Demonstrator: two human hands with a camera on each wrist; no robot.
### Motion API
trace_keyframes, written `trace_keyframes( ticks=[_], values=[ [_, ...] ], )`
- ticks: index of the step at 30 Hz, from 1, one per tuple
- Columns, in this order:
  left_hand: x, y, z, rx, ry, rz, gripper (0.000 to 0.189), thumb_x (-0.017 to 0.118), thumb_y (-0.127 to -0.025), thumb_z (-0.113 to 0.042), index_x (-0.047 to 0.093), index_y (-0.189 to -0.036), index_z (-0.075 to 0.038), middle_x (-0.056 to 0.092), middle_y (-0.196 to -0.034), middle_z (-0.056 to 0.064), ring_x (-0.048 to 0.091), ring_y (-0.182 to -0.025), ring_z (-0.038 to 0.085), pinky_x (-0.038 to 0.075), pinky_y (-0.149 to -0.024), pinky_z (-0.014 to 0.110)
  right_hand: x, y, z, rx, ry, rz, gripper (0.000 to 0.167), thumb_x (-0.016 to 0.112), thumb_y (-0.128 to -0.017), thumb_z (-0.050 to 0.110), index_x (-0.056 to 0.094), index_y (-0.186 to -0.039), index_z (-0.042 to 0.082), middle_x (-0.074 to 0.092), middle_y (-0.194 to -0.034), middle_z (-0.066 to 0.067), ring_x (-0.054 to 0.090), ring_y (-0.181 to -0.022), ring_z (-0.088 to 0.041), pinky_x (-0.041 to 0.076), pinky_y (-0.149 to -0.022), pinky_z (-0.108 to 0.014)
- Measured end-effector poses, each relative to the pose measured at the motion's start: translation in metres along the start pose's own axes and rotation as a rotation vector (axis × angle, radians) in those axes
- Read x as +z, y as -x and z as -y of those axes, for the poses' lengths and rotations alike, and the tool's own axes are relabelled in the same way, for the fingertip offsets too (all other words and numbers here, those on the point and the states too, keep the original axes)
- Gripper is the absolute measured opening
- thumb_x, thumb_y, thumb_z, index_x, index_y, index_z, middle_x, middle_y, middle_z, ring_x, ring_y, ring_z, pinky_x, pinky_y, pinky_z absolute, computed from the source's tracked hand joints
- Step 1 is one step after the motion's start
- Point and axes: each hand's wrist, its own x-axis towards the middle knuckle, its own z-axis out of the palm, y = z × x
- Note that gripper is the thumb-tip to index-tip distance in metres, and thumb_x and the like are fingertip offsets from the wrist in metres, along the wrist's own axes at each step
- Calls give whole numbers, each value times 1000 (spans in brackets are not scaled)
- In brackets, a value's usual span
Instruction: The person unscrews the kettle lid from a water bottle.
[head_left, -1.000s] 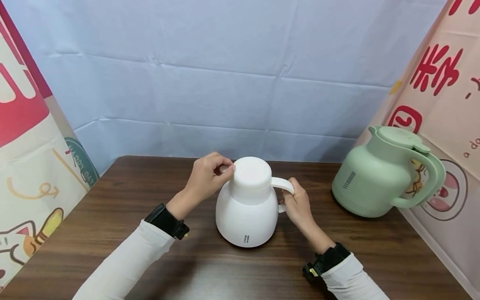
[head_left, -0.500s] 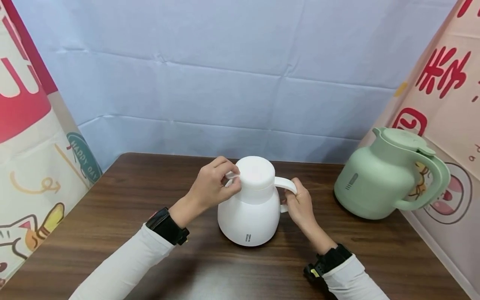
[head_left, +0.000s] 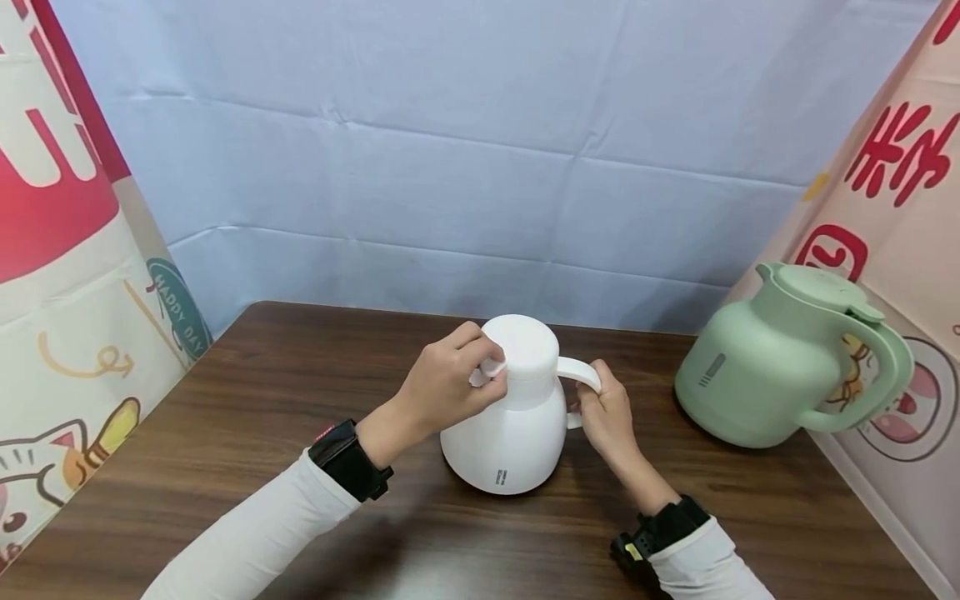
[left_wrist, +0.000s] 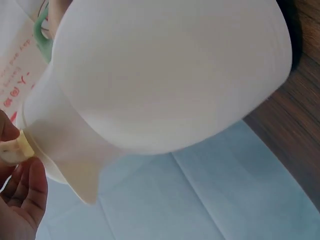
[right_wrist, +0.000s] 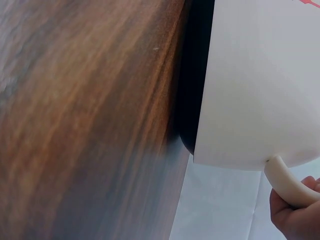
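A white thermos jug (head_left: 502,450) stands upright on the table with its lid (head_left: 522,343) on top. At the lid's left front, the thumb and fingers of my left hand (head_left: 450,375) pinch a small tab (left_wrist: 25,144) that sticks out from the lid. The spout (left_wrist: 85,182) shows past these fingers in the left wrist view. On the other side, my right hand (head_left: 606,408) grips the jug's handle (head_left: 579,372). The lower end of that handle (right_wrist: 287,184) emerges beside the right fingers in the right wrist view.
A pale green thermos jug (head_left: 772,367) stands at the table's right edge, its handle pointing right. The dark wooden table (head_left: 337,358) ends at a pale blue cloth (head_left: 450,167) behind. Printed cloths (head_left: 67,333) hang on both sides.
My left hand has swung the lid's tab from the left side round toward the front. The right hand keeps its grip on the handle. The whole head view has shifted slightly.
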Motion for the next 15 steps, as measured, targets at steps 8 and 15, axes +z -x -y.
trace_keyframes(
  ticks=[8,15],
  values=[
    [7,-7,-11,80,-66,-17,9,68,-71,-7,62,-78,-5,52,-79,4,50,-63,11,43,-55,19,0,-1,-1,-18,16,-8,14,40,-86,-7,49,-81,3,52,-67,-18,58,-58,-31,48,-54,-30],
    [13,-14,-19,95,-94,20,8,67,-72,-6,65,-79,-6,51,-78,2,47,-59,8,39,-54,15,0,0,-2,-35,17,-14,14,41,-87,-6,49,-80,4,52,-64,-18,58,-57,-34,47,-53,-30]
  ],
)
